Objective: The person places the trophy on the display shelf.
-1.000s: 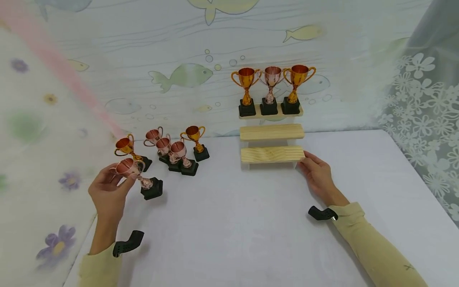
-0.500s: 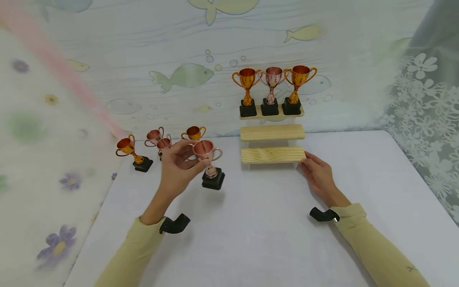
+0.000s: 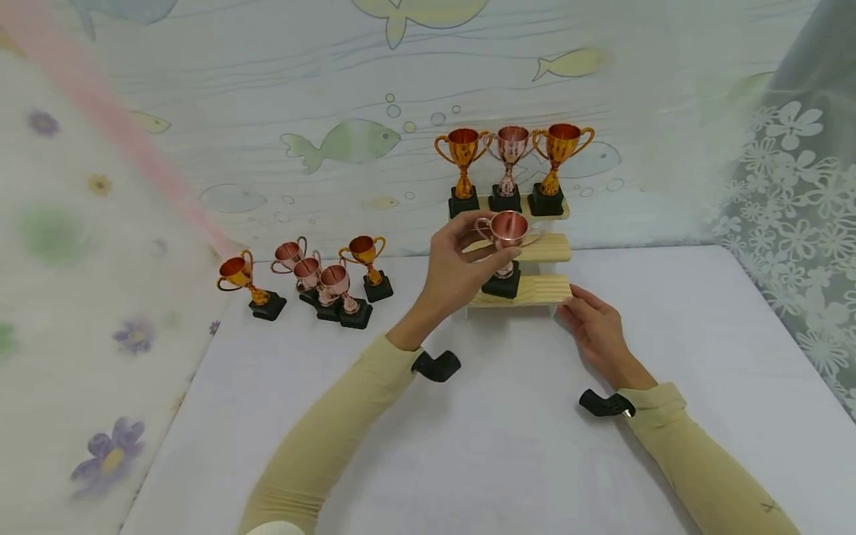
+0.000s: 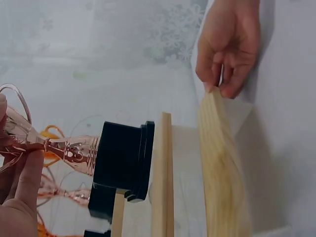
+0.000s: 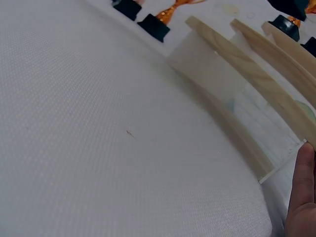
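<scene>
My left hand (image 3: 456, 273) holds a small rose-gold trophy (image 3: 510, 229) by its cup, thumb in front. The trophy is upright in front of a three-step wooden display stand (image 3: 543, 288). In the left wrist view its black base (image 4: 123, 157) is close to the middle board (image 4: 164, 173); whether they touch I cannot tell. My right hand (image 3: 597, 328) pinches the right end of the lowest board (image 4: 217, 158). On the top step stand a gold trophy (image 3: 464, 152), another rose-gold trophy (image 3: 513, 148) and a second gold trophy (image 3: 560, 145), side by side.
At the left of the white-covered table (image 3: 468, 446) are a tilted-looking gold trophy (image 3: 244, 279), several rose-gold trophies (image 3: 334, 281) bunched together, and another gold trophy (image 3: 364, 256). A fish-patterned curtain (image 3: 234, 89) hangs behind, close to the stand.
My left hand has carried the rose-gold trophy from the left side of the table rightward and up to the stand, turning it from tilted to upright. My right hand has stayed at the stand.
</scene>
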The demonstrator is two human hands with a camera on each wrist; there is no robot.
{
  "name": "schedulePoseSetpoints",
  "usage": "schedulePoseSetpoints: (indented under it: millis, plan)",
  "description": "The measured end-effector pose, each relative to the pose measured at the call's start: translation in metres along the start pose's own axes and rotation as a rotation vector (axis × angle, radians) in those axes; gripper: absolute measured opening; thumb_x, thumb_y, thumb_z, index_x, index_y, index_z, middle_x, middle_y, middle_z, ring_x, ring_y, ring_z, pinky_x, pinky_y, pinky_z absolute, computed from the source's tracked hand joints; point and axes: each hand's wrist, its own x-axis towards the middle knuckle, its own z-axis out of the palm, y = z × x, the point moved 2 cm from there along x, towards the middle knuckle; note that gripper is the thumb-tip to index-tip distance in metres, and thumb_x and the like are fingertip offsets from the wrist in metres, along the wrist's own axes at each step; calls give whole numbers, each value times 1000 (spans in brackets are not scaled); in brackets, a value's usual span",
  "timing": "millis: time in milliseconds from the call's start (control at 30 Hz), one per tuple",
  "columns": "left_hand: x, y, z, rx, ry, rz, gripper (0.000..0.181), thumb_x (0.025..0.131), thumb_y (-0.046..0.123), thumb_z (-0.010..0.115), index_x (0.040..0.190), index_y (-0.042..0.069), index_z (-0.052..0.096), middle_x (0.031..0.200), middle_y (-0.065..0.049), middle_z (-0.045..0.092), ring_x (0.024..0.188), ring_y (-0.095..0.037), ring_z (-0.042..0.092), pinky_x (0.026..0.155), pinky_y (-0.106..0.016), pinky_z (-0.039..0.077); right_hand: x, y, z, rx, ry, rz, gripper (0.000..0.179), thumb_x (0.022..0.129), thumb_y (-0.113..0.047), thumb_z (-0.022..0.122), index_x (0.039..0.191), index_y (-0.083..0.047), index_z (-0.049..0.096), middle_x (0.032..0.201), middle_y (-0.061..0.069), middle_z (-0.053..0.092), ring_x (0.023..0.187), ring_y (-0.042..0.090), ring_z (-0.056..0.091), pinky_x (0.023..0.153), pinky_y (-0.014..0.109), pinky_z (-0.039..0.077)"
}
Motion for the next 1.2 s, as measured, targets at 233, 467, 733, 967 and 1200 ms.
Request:
schedulePoseSetpoints:
  millis: [233, 467, 733, 967, 1200]
  plan:
    - [34, -15, 33, -4, -17, 2, 47, 84, -3, 80, 127, -6, 60, 114, -21, 62, 100, -27, 68, 88, -30, 62, -2, -3, -3, 14, 6, -1, 23, 98, 6, 59, 100, -11, 73, 101, 0, 73, 91, 9, 71, 85, 19, 59]
    - [49, -36, 48, 42, -18, -37, 46, 86, -1, 80, 127, -4, 60, 116, -22, 63, 103, -27, 69, 87, -24, 61, -1, -2, -3, 18, 25, 12, 21, 98, 6, 60, 102, -11, 72, 103, -1, 72, 94, 8, 70, 86, 19, 59]
    - [56, -42, 59, 16, 7, -51, 46, 87, 0, 78, 128, -5, 59, 115, -20, 61, 104, -29, 70, 89, -23, 60, -1, -1, -1, 26, -7, 0, 21, 98, 6, 59, 104, -9, 72, 104, 1, 73, 95, 9, 71, 87, 19, 59]
    - [61, -48, 70, -9, 23, -60, 44, 87, -2, 78, 127, -4, 58, 110, -17, 60, 98, -22, 70, 88, -22, 60, 1, -1, -2, 12, -3, -3, 19, 97, 5, 62, 106, -10, 71, 105, 1, 72, 96, 9, 71, 86, 19, 59]
    - [64, -48, 75, 46, 52, -62, 43, 86, 1, 80, 125, -3, 60, 108, -18, 61, 95, -24, 70, 84, -21, 60, 2, 1, -1, 13, -2, 2, 20, 98, 5, 61, 104, -10, 72, 104, 1, 73, 95, 9, 71, 86, 20, 60]
